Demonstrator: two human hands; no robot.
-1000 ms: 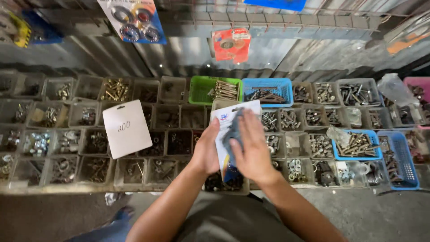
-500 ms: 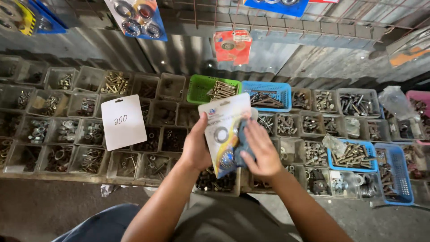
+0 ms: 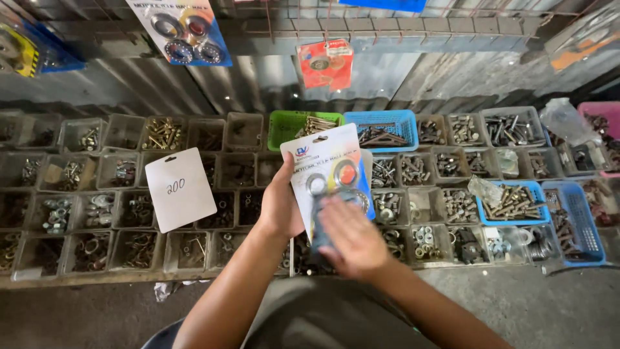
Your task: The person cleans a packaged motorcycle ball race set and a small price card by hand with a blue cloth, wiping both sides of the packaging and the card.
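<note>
We see the left hand [image 3: 279, 210] gripping the left edge of a flat white-and-blue blister card [image 3: 329, 178] with round metal bearing rings sealed under clear plastic, held upright above the trays, a little right of the middle of the view. The right hand [image 3: 352, 242] lies over the lower part of the card, fingers curled and blurred, pressing what looks like a dark grey-blue cloth [image 3: 321, 232] against its face; we cannot tell how firmly it closes on the cloth. As far as we can judge, the wiping of the packet is partway: the upper half with its rings shows clean and glossy, while the lower half is hidden under the hand, so we cannot say whether it is done, and the packet is not yet hung or laid anywhere. Beneath the hands runs a grid of grimy grey plastic trays [image 3: 123, 171] filled with rusty and brassy bolts, nuts and washers, dull and oily in look. A green slotted plastic basket [image 3: 287, 126] and a blue slotted plastic basket [image 3: 394, 119] stand side by side in the back row. A plain white card tag with a punched hole [image 3: 180, 189] lies tilted across the trays at left. On the corrugated metal wall above hang a similar blue blister pack [image 3: 184, 29] and a red blister pack [image 3: 325, 63].
</note>
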